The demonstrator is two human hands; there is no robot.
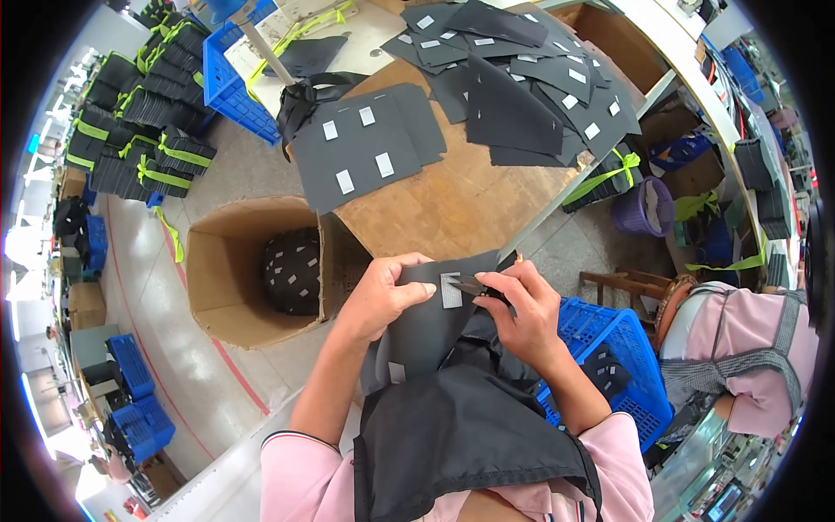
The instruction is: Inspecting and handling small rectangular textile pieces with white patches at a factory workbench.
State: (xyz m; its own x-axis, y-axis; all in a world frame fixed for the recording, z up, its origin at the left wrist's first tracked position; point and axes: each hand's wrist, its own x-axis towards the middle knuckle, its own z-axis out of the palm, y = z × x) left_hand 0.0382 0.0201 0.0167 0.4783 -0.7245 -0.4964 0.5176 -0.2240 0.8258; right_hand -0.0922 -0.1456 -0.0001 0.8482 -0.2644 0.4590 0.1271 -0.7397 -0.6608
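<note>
Workshop floor of pale concrete spreads around a wooden desk (pixel 452 204), seen from the head camera. Close to the person's chest, a black fabric piece (pixel 435 326) with a small white label (pixel 450 291) is held up over the lap, above a black apron. The left hand (pixel 383 296) pinches the fabric's left edge, fingers closed on it. The right hand (pixel 522 313) grips small snips (pixel 474 284), fingers curled shut around them, the tip touching the label. On the desk lie many more black fabric pieces (pixel 513 70) with white labels. Left of the desk stands a cardboard box (pixel 226 270) holding labelled black pieces. A blue basket (pixel 622 348) sits just right of the person, and bundled black stacks (pixel 143 113) fill the far left.
</note>
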